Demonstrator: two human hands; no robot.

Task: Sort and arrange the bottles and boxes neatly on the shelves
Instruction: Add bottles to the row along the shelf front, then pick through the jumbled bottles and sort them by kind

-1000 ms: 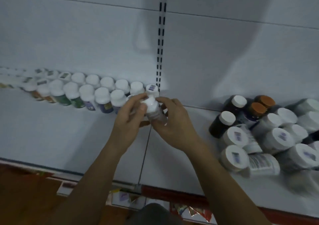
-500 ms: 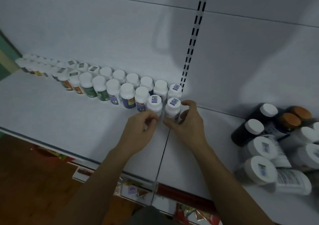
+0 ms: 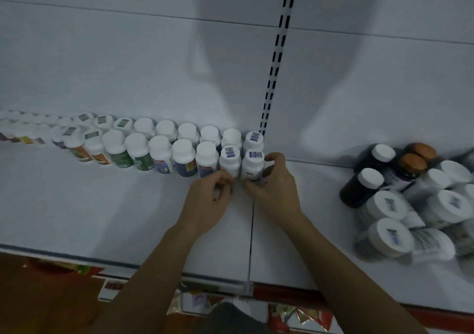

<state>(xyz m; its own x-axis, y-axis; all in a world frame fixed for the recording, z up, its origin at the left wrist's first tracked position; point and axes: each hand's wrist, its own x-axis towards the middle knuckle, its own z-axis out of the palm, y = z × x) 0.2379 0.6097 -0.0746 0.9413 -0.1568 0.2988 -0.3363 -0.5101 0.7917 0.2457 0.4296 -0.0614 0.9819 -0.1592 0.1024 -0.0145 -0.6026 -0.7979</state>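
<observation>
Two rows of small white-capped bottles (image 3: 159, 149) stand along the back of the white shelf (image 3: 77, 205), running from the far left to the slotted upright. At the right end of the front row stands a white bottle with a barcode sticker on its cap (image 3: 252, 165). My right hand (image 3: 274, 185) grips it from the right side and front. My left hand (image 3: 210, 198) has its fingers curled at the base of the neighbouring stickered bottle (image 3: 230, 163), touching it.
A loose heap of bottles (image 3: 410, 205) lies at the right of the shelf: dark ones with white and orange caps, and larger white ones on their sides. The slotted upright (image 3: 272, 77) rises behind. The shelf's front edge (image 3: 218, 280) runs below my arms.
One second ago both hands held the bottle in the air. It now stands at the right end of the front row, with both hands down at its base.
</observation>
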